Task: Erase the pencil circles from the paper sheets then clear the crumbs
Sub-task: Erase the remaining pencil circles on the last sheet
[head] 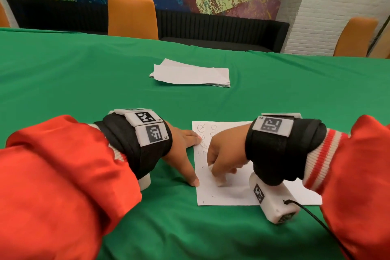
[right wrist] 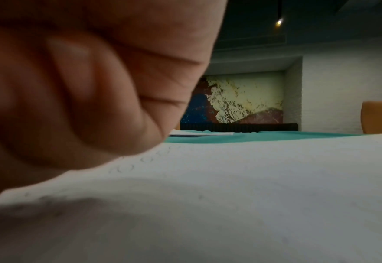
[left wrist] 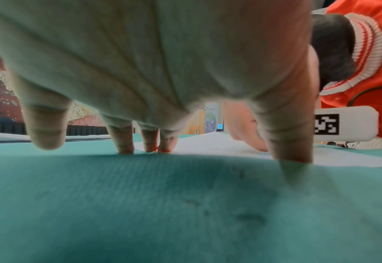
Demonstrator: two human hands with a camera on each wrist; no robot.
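A white paper sheet point(head: 232, 193) lies on the green tablecloth point(head: 84, 82) right in front of me. Pencil circles point(head: 201, 129) and scribbles fill its upper left; faint circles point(right wrist: 126, 168) also show in the right wrist view. My left hand point(head: 183, 148) is spread flat, its fingertips point(left wrist: 126, 146) and thumb pressing the sheet's left edge point(left wrist: 207, 144). My right hand point(head: 223, 154) is curled and pinches a small white eraser point(head: 221, 181) against the lower left of the paper; it is blurred. A few dark crumbs point(head: 212, 196) lie near it. In the right wrist view the curled fingers point(right wrist: 84, 89) hide the eraser.
A loose stack of white sheets point(head: 190, 74) lies farther back at the table's middle. Orange chairs point(head: 133, 17) point(head: 354, 38) and a black sofa point(head: 221, 27) stand beyond the far edge. A black cord point(head: 312, 217) trails from the right wrist camera.
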